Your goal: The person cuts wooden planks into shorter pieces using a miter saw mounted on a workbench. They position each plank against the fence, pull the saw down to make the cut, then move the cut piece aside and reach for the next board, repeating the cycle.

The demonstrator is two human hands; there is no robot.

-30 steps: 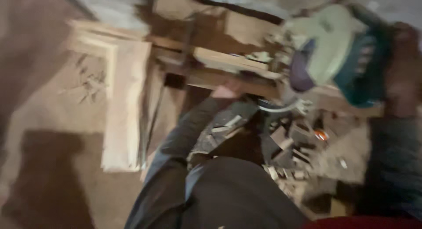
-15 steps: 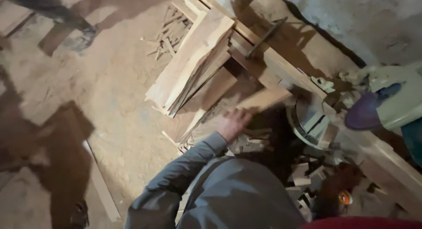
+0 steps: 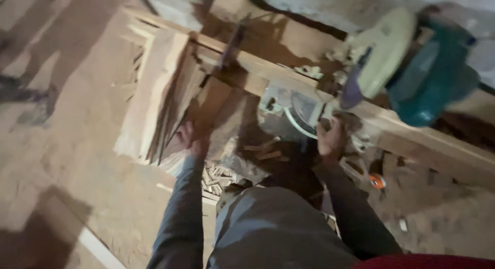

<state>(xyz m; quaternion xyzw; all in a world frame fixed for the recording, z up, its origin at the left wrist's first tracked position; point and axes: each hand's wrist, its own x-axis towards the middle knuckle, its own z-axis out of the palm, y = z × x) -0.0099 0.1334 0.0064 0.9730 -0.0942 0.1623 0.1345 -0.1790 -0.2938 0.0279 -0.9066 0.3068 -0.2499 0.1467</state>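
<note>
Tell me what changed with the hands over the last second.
The left hand moved off the long timber beam and now rests on the stack of pale wooden boards. The right hand came into view and touches the base of the green and teal mitre saw. The saw and boards stayed put.

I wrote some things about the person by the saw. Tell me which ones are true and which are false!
1. The left hand rests on the stack of wooden boards. True.
2. The right hand is up in the air, away from everything. False: it is at the base of the saw.
3. The saw has a teal part. True.
4. The boards lie to the right of the saw. False: they lie to its left.
5. Small wood scraps lie on the ground by the person's legs. True.
</note>
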